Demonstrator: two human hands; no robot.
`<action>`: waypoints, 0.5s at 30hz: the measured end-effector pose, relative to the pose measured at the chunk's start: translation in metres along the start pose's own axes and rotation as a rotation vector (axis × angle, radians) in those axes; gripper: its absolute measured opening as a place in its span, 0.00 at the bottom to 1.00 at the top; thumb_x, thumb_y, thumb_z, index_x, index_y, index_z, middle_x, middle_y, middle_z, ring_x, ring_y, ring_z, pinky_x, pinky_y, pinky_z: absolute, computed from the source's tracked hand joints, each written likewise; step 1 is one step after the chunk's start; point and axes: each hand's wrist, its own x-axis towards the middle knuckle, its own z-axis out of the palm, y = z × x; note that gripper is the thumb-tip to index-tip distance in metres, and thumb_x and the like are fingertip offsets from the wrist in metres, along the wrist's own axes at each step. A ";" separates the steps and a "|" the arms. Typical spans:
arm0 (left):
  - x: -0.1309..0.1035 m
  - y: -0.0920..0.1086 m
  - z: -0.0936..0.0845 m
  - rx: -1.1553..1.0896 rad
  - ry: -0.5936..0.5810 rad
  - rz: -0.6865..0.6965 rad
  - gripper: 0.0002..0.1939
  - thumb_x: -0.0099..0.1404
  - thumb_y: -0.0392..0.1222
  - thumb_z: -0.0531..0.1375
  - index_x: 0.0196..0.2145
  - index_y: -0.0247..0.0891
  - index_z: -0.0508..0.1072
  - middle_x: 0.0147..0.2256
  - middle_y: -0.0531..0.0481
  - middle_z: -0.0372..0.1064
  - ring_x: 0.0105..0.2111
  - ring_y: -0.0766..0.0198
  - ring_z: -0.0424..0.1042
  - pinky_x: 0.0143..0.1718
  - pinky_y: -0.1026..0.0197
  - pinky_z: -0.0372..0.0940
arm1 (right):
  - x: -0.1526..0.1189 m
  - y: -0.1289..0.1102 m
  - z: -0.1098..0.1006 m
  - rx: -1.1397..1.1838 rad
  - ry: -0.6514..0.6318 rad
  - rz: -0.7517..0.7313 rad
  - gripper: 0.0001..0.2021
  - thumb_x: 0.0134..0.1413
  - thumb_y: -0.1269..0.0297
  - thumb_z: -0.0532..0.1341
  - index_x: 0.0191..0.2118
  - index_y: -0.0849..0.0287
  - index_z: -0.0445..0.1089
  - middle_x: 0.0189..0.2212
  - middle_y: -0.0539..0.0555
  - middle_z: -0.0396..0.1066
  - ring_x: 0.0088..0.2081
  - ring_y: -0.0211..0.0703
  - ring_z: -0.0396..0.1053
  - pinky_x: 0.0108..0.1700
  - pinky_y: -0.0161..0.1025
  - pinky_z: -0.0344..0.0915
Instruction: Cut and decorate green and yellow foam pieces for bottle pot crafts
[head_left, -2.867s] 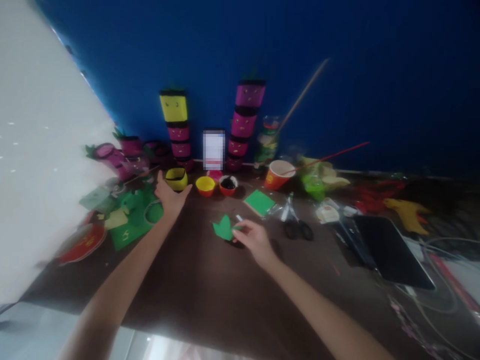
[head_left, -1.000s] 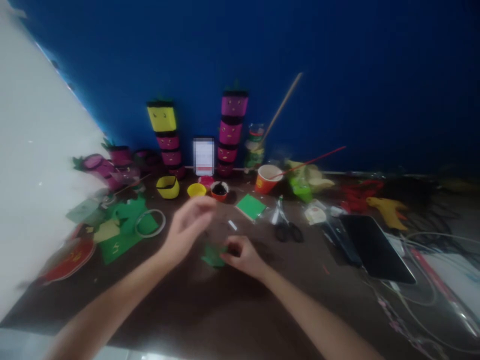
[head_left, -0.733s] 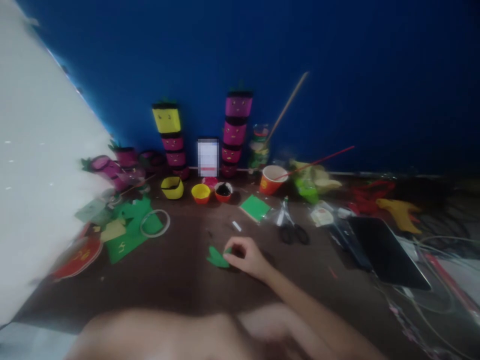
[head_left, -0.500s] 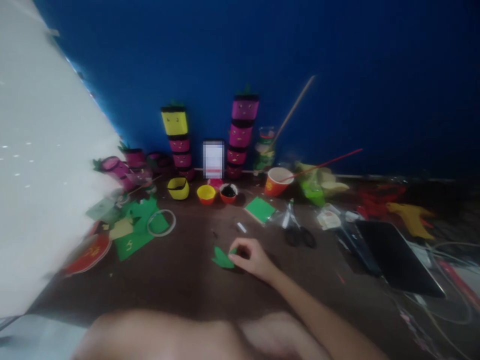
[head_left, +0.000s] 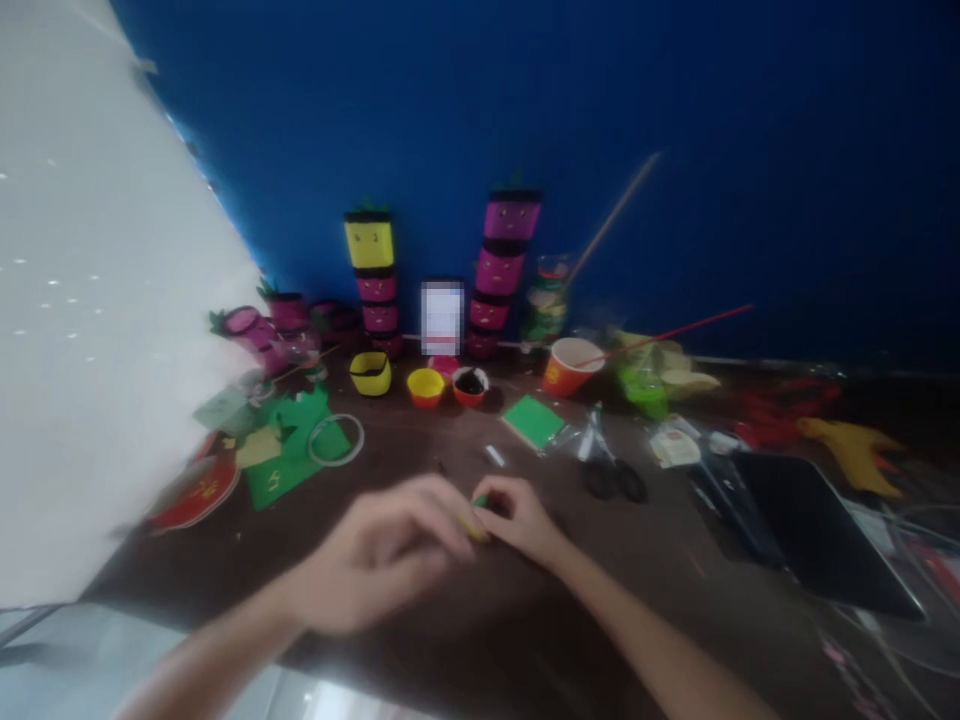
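In the head view, the right hand (head_left: 526, 522) pinches a green piece (head_left: 481, 500) over the table (head_left: 525, 635), mostly hidden by the left hand (head_left: 375, 560), whose grip I can't tell. The piece looks light and bendy, best held gently by an edge

The held cutout (head_left: 481, 500) is green, as is the pad (head_left: 534, 422). The wall (head_left: 712, 140) is deep blue, the table (head_left: 540, 630) dark brown. 1 stack (head_left: 370, 245) shows yellow above magenta, banded in black; another stack (head_left: 501, 272) shows purple and magenta, black-banded too. The disc (head_left: 196, 495) is red with yellow marks.
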 end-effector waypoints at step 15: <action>-0.032 -0.117 -0.168 1.257 0.400 -0.885 0.31 0.62 0.57 0.44 0.55 0.32 0.59 0.46 0.32 0.66 0.46 0.44 0.67 0.43 0.47 0.61 | -0.001 0.001 0.004 0.045 0.015 0.005 0.06 0.41 0.64 0.62 0.24 0.62 0.66 0.18 0.47 0.61 0.22 0.32 0.57 0.25 0.31 0.54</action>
